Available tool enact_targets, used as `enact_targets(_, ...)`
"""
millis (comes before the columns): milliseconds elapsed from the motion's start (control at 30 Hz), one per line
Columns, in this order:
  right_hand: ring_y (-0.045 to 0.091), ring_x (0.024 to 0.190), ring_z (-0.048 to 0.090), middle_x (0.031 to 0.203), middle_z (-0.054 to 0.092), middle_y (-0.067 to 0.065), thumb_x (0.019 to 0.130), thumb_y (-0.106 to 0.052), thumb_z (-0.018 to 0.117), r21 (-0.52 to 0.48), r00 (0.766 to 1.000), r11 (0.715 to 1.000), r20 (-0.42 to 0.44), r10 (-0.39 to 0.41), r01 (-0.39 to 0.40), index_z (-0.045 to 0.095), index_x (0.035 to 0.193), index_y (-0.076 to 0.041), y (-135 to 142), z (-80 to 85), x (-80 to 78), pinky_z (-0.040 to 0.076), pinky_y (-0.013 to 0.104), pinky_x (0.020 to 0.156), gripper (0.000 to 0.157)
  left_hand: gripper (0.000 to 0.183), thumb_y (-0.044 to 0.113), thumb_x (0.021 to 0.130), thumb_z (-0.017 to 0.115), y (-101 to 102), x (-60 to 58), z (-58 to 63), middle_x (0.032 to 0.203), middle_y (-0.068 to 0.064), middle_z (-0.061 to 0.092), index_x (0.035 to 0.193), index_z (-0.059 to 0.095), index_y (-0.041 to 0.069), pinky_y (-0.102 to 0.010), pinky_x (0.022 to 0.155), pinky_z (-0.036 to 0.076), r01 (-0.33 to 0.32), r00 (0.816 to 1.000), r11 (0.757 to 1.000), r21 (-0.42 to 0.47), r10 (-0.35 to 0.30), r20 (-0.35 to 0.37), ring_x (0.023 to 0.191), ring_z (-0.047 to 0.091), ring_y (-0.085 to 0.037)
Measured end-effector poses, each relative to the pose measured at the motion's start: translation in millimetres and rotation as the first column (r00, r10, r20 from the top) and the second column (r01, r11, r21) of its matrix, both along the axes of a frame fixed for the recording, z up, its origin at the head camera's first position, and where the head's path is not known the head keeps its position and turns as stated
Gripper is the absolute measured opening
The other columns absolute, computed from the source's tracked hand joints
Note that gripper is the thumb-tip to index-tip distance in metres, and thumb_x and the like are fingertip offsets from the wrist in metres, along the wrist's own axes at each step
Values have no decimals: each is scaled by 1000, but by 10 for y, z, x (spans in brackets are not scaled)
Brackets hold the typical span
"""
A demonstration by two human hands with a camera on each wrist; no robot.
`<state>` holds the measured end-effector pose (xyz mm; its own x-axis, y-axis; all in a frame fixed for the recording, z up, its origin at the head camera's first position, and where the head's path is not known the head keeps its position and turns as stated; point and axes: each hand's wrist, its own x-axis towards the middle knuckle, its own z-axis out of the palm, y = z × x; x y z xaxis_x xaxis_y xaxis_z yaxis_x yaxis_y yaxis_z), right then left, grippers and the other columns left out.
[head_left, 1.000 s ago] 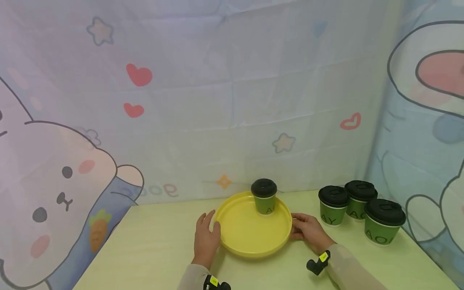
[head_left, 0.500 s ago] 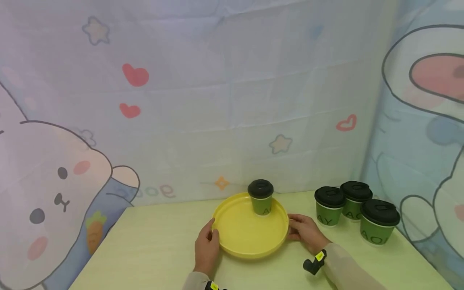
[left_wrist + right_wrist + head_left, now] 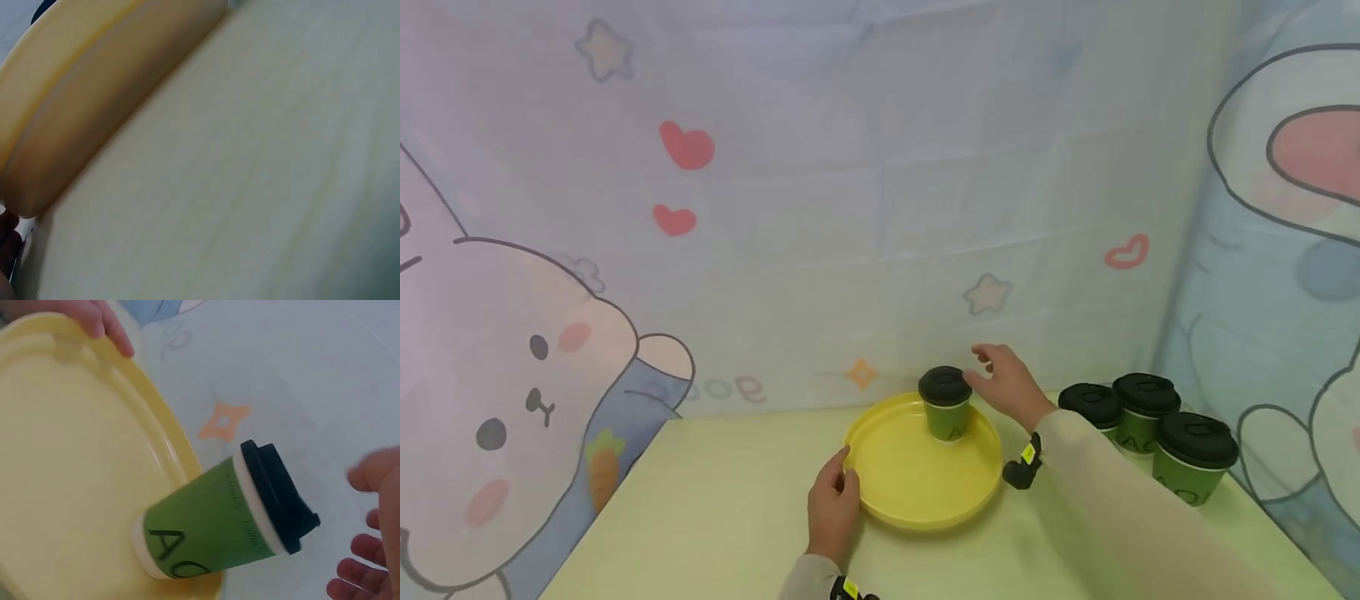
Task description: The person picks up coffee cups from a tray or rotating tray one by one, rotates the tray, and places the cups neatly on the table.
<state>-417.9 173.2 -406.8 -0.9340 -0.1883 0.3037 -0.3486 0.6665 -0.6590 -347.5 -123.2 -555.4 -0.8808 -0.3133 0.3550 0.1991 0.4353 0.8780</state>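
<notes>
A round yellow tray point(image 3: 917, 492) sits on the table, bearing one green paper coffee cup point(image 3: 946, 421) with a black lid point(image 3: 945, 385) near its far edge. My left hand point(image 3: 833, 508) holds the tray's left rim, its fingertips showing at the rim in the right wrist view. My right hand point(image 3: 1011, 385) is raised just right of the cup's lid, fingers spread and loosely bent, holding nothing. In the right wrist view a gap shows between that hand point(image 3: 381, 531) and the lid. The cup stands upright on the tray.
Several more lidded green cups stand together at the table's right side, including a front one point(image 3: 1195, 454) and a back one point(image 3: 1146, 396). My right sleeve point(image 3: 1120, 483) partly covers the left one point(image 3: 1090, 404). A printed cloth point(image 3: 880, 208) hangs behind the table point(image 3: 722, 500).
My right hand has let go of the tray's right rim and moved up and forward to beside the cup's lid. The left hand has closed on the tray's left rim.
</notes>
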Motion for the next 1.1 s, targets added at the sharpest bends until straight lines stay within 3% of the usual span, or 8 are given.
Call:
enact_targets(100,44,138,39,153,35,24,99,-34,64,136,996,987,50,77,-83,36,155,-4,-66,151,-118,38,60,109,69,40,12,99,55,15,9,9,99,-1,65,138,65,17,-37,83,45,-2,1000,1000,8,2,5,84,52,-16)
enact_targets(233,48,146,25,160,25,26,95,-35,68,271,980,946,137,144,-176,29,158,-4,-180,282,-202,30,63,113,81,38,11,99,57,10,11,27,120,-5,68,136,66,15,-42,92,49,-15,1000,1000,16,15,-4,98,59,-19)
enact_targets(333,48,147,23,161,25,26,93,-32,68,322,971,921,165,172,-218,29,159,-4,-245,293,-233,29,63,113,82,38,12,99,57,9,6,31,129,-6,66,136,66,15,-46,97,49,-11,1000,1000,18,12,-4,107,60,-21)
enact_targets(433,48,146,25,160,28,25,89,-27,68,360,966,900,167,198,-247,32,158,-5,-297,257,-256,32,63,111,81,38,13,99,57,8,7,36,120,-5,68,135,67,17,-43,93,49,-8,1000,999,41,7,10,99,59,-20)
enact_targets(567,46,143,32,157,34,24,87,-20,65,392,961,879,157,226,-270,39,155,-5,-375,206,-266,37,59,109,74,37,14,98,59,5,14,37,110,-2,68,134,68,19,-39,87,46,-9,1000,999,52,8,15,91,54,-18)
enact_targets(867,43,134,43,148,44,23,88,-16,60,430,956,854,145,254,-292,51,147,-4,-459,202,-276,41,55,105,61,36,13,99,58,12,14,-5,120,-3,68,133,68,19,-42,91,48,-29,999,999,23,28,14,95,56,-17)
enact_targets(1100,39,133,46,146,49,21,88,-14,63,391,951,868,149,270,-307,52,146,-5,-442,272,-337,43,53,105,60,36,11,99,58,13,21,32,126,-5,68,133,68,17,-46,99,48,-28,1000,999,28,28,2,107,59,-21)
